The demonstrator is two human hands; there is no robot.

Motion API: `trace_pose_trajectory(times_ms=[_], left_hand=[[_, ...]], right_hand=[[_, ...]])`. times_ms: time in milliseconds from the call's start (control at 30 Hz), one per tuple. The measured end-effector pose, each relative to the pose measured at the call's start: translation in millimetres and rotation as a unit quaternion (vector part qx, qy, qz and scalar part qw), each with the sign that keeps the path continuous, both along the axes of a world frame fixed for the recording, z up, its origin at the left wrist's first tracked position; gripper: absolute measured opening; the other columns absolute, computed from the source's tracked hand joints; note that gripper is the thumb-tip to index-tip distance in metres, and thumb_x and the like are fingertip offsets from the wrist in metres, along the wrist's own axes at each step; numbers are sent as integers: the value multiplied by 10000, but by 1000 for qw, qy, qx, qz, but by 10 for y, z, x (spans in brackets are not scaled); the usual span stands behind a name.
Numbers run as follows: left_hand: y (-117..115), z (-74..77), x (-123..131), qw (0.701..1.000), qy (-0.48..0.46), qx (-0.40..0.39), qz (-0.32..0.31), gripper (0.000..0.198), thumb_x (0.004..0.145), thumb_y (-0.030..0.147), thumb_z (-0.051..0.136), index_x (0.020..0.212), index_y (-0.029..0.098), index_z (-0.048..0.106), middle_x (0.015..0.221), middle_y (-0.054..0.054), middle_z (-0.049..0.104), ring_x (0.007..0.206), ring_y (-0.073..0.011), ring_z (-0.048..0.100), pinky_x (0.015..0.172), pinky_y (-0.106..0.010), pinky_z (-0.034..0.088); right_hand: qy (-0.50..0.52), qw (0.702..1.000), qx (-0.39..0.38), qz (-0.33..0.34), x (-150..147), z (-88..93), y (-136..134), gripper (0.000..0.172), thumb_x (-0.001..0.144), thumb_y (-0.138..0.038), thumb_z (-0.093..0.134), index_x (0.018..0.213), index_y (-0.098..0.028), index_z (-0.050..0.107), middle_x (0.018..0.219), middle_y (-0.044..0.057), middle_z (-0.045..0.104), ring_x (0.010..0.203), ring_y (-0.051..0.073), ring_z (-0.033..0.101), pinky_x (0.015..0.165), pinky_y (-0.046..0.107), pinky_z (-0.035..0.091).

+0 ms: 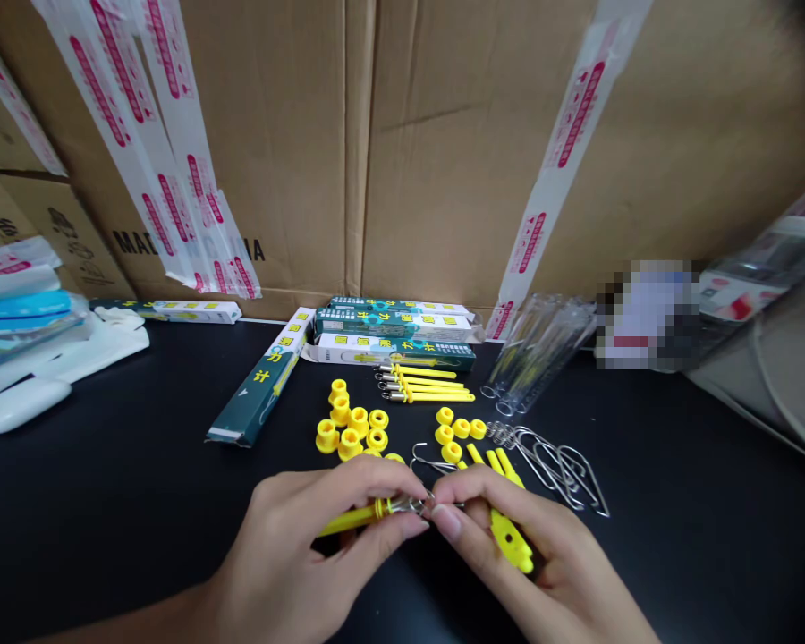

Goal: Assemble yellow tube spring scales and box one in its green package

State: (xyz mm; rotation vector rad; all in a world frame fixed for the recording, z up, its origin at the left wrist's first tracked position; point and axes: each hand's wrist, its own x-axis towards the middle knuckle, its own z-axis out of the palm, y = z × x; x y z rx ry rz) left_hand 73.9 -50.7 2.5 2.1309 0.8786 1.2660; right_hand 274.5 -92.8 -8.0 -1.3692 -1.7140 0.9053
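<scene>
Two hands working over a black table (94, 510), as I watch from afar. The left hand (301, 559) clenches a yellow plastic rod (349, 521) between thumb and fingers, while the right hand (516, 537) pinches the small metal hook (417, 506) at its end and also grasps a slotted yellow strip (510, 541) against the palm; this close grip seems to steady the tiny metal part. Beyond lie yellow collars (349, 420), wire hooks with springs (550, 465) and yellow-tipped rods (422, 383), apparently grouped by kind within easy reach.
</scene>
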Motion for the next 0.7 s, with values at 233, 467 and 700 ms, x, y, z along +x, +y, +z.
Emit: trace_pose_trajectory(times_ms=[233,467,700], left_hand=[[2,18,23,999,-32,-14,-9,365,708,-50,830,900,255,771,794,134,831,673,-55,802,743,24,545],[-6,-18,36,998,-37,-38,-23,390,727,-60,814,942,262,764,820,134,837,709,-76,815,749,-2,570],[9,1,0,991,51,122,13,162,914,110,751,959,265,737,907,96,841,779,-82,801,834,-106,588]], right_hand=[[-21,999,44,-22,-19,-29,-7,239,1031,-410,555,929,-268,717,839,-9,769,774,173,726,670,203,538],[-3,999,42,-29,-8,-14,14,220,1024,-391,576,929,-261,726,862,-12,764,772,164,713,708,210,535],[47,997,-56,-29,-38,42,24,340,1010,-522,546,906,-250,722,911,29,752,911,222,700,771,251,557]])
